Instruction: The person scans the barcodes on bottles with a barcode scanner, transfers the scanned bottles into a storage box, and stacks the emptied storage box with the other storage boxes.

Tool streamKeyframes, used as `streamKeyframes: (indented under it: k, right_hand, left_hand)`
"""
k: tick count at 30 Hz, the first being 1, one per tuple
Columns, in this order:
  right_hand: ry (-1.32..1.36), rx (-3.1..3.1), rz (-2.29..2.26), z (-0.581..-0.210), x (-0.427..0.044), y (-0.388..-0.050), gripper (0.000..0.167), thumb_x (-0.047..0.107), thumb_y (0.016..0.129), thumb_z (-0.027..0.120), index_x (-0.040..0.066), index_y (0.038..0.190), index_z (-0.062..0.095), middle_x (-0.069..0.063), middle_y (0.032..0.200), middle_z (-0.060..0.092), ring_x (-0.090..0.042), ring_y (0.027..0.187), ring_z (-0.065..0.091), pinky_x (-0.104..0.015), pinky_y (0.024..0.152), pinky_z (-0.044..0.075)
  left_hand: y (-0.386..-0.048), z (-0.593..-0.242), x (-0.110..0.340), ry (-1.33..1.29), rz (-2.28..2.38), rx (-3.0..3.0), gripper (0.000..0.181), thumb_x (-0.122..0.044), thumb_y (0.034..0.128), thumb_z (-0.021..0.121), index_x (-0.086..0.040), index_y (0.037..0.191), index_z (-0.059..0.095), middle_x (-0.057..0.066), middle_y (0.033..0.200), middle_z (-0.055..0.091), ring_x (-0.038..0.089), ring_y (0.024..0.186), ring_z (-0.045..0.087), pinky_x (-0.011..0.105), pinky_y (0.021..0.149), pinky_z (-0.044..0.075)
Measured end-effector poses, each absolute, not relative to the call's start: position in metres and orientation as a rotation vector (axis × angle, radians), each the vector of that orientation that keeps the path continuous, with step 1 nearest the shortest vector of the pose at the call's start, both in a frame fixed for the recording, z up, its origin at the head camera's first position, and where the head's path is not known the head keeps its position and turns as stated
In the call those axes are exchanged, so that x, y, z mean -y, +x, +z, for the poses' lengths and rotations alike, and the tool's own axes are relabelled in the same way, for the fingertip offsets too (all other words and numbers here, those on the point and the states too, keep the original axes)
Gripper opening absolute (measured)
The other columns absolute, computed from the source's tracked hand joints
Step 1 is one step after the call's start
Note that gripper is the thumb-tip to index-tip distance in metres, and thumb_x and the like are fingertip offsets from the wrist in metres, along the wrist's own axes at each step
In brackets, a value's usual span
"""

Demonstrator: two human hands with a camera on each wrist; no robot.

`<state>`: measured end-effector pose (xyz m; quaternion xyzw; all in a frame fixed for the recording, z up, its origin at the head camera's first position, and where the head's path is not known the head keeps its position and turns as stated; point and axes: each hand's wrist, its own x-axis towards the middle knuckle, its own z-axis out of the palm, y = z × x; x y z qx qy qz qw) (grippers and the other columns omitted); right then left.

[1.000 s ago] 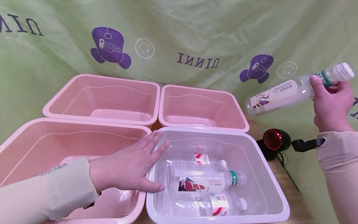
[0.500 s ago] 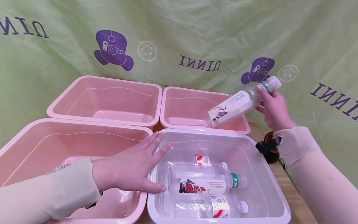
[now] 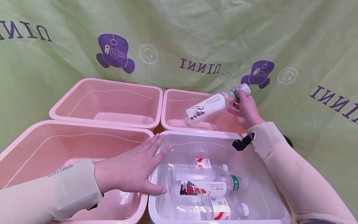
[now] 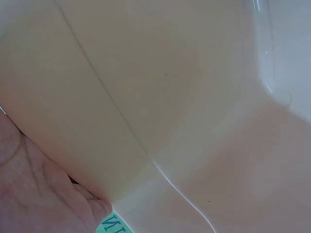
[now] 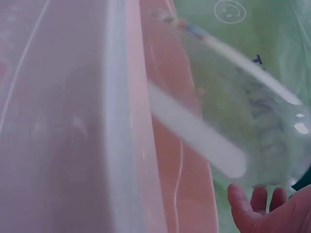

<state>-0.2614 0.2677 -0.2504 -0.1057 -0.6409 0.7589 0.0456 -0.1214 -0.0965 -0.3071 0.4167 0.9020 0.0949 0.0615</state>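
Note:
My right hand (image 3: 246, 107) grips a clear plastic bottle (image 3: 208, 107) near its neck, by the green band under the white cap. The bottle slants down to the left over the back right pink bin (image 3: 179, 93). In the right wrist view the bottle (image 5: 262, 141) looks blurred, with fingertips at its side. My left hand (image 3: 131, 168) rests with spread, straight fingers on the adjoining rims of the front left pink bin (image 3: 92, 124) and the whitish bin (image 3: 265, 186). Three clear bottles lie in the whitish bin, the middle one (image 3: 201, 188) with a green neck band.
Another pink bin (image 3: 106, 82) stands at the back left, against the others. Behind the bins hangs a green printed curtain (image 3: 167, 31). A dark object (image 3: 288, 141) shows partly behind the right sleeve.
My right hand has carried the bottle leftward from the far right, to over the back right pink bin. The left hand has stayed on the rims.

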Motion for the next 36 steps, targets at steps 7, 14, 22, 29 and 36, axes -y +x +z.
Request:
streamKeyframes:
  k: [7,14,22,29,36]
  right_hand:
    - [-0.356,2.251,2.155,-0.270,-0.258,-0.274,0.050,0.029,0.105,0.061,0.012,0.134,0.024,-0.005,0.116,0.050,-0.014,0.091,0.061,-0.032,0.084,0.059]
    - [-0.360,2.480,2.031,-0.283,-0.256,-0.278,0.047,0.018,0.106,0.058,0.006,0.143,0.032,-0.008,0.119,0.050,-0.020,0.094,0.064,-0.030,0.083,0.059]
    - [-0.419,2.455,1.858,-0.292,-0.257,-0.279,0.056,0.006,0.100,0.058,-0.004,0.145,0.026,-0.021,0.135,0.043,-0.019,0.092,0.062,-0.027,0.084,0.058]
    - [-0.319,2.747,1.730,-0.292,-0.263,-0.277,0.062,0.009,0.105,0.052,-0.010,0.157,0.024,-0.027,0.163,0.027,-0.040,0.143,0.038,-0.046,0.115,0.038]
    - [-0.135,2.882,1.640,-0.275,-0.266,-0.258,0.063,0.011,0.105,0.048,-0.007,0.159,0.021,-0.029,0.160,0.030,-0.046,0.139,0.042,-0.050,0.117,0.035]
  left_hand:
    - [-0.122,-0.307,0.097,1.278,0.283,-2.733,0.106,-0.075,0.0891,0.057,-0.005,0.163,0.029,0.029,0.167,0.013,0.042,0.156,0.005,0.053,0.122,0.019]
    - [-0.122,-0.306,0.096,1.282,0.277,-2.725,0.106,-0.075,0.0892,0.058,-0.005,0.163,0.028,0.029,0.167,0.011,0.041,0.156,0.003,0.053,0.123,0.018]
    - [-0.123,-0.306,0.096,1.253,0.279,-2.712,0.106,-0.075,0.0890,0.057,-0.006,0.164,0.026,0.027,0.169,0.009,0.041,0.156,0.003,0.054,0.123,0.017]
    - [-0.123,-0.305,0.096,1.260,0.284,-2.719,0.105,-0.073,0.0889,0.060,-0.005,0.163,0.029,0.028,0.168,0.011,0.041,0.156,0.003,0.054,0.123,0.018]
    - [-0.122,-0.305,0.097,1.271,0.288,-2.723,0.106,-0.074,0.0892,0.058,-0.004,0.163,0.028,0.029,0.168,0.011,0.041,0.156,0.004,0.054,0.122,0.018]
